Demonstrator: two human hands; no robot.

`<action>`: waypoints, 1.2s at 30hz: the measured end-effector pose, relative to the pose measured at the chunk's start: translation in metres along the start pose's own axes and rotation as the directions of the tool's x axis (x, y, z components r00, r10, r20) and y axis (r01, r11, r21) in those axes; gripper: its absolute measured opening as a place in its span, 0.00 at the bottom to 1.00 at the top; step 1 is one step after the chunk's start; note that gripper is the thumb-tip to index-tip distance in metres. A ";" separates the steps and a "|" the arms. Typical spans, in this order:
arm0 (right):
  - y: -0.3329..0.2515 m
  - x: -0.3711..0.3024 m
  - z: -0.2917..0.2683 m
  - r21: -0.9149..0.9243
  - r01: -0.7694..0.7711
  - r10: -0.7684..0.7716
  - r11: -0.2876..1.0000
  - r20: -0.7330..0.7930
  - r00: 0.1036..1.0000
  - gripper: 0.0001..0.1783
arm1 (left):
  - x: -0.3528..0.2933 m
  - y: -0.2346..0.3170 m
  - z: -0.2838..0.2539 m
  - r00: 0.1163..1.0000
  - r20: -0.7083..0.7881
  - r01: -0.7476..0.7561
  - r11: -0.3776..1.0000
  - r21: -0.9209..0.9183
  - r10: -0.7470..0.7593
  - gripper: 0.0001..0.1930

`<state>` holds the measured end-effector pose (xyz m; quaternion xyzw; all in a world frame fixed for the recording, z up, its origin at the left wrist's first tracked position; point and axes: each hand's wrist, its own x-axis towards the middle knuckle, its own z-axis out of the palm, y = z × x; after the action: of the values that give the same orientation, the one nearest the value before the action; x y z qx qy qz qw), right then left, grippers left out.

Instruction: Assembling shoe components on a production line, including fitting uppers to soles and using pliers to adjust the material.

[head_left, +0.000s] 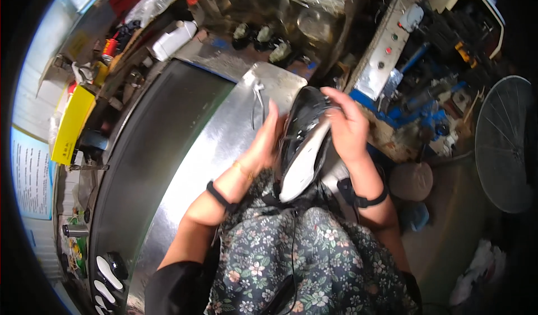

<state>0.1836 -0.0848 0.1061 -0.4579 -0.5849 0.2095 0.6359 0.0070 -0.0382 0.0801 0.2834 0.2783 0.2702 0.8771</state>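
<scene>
A black shoe point(292, 133) with a white sole-shaped piece point(305, 169) along it is held upright in front of my apron. My right hand point(348, 127) is closed around its upper right edge, thumb and fingers gripping the black material. Along the shoe's left side my left hand point(261, 147) is raised with a finger stretched out. Its other fingers are blurred and partly hidden by the shoe, so contact is hard to make out. Left of the shoe's top, a pair of metal pincers point(258, 105) lies on the shiny metal worktop point(196, 138).
A dark belt surface point(162, 124) runs along the left, with black-and-white shoe parts point(109, 272) at its near end. Several dark shoes point(263, 35) stand at the back. A machine panel with buttons point(388, 49), a round stool point(411, 181) and a wire-guarded fan point(504, 144) are right.
</scene>
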 end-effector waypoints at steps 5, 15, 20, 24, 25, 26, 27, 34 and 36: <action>0.003 -0.031 -0.009 -0.483 0.132 0.036 0.866 0.323 0.946 0.21 | 0.056 -0.036 -0.019 0.998 0.044 -0.041 0.999 -0.027 0.042 0.31; 0.006 -0.006 -0.040 -0.415 0.100 0.143 0.904 0.515 0.845 0.22 | 0.063 -0.051 -0.008 0.993 0.008 -0.115 0.993 -0.028 0.115 0.17; 0.053 -0.008 -0.033 -0.314 -0.293 0.398 0.903 0.355 0.846 0.22 | 0.073 -0.058 -0.010 0.638 -0.004 -0.523 0.437 0.732 0.770 0.19; 0.083 -0.113 0.018 -0.081 -0.384 0.358 0.920 -0.224 0.906 0.17 | 0.054 -0.041 -0.025 0.725 0.405 -0.499 0.020 0.867 0.557 0.30; 0.092 -0.119 0.012 -0.082 -0.385 0.360 0.919 -0.217 0.907 0.17 | 0.060 -0.034 -0.032 0.755 0.409 -0.518 0.083 0.851 0.513 0.31; 0.101 -0.126 -0.003 -0.050 -0.513 0.506 0.857 -0.109 0.856 0.12 | 0.067 -0.030 -0.038 0.784 0.413 -0.528 0.147 0.836 0.464 0.31; 0.098 -0.132 -0.016 -0.042 -0.640 0.640 0.767 -0.005 0.768 0.10 | 0.072 -0.022 -0.041 0.794 0.451 -0.559 0.198 0.805 0.407 0.31; 0.103 -0.105 -0.012 0.574 -0.805 0.864 -0.147 0.471 0.177 0.27 | 0.050 -0.051 -0.065 0.981 -0.032 -0.160 0.887 0.434 0.193 0.26; 0.087 -0.113 0.011 0.025 -0.926 0.898 0.377 0.235 0.372 0.40 | 0.042 -0.053 -0.058 0.986 -0.106 -0.072 0.908 0.413 0.126 0.26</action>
<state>0.1708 -0.1288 -0.0297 -0.6332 -0.2713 0.6109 0.3903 0.0158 -0.0283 -0.0082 0.4555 0.3704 0.2683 0.7637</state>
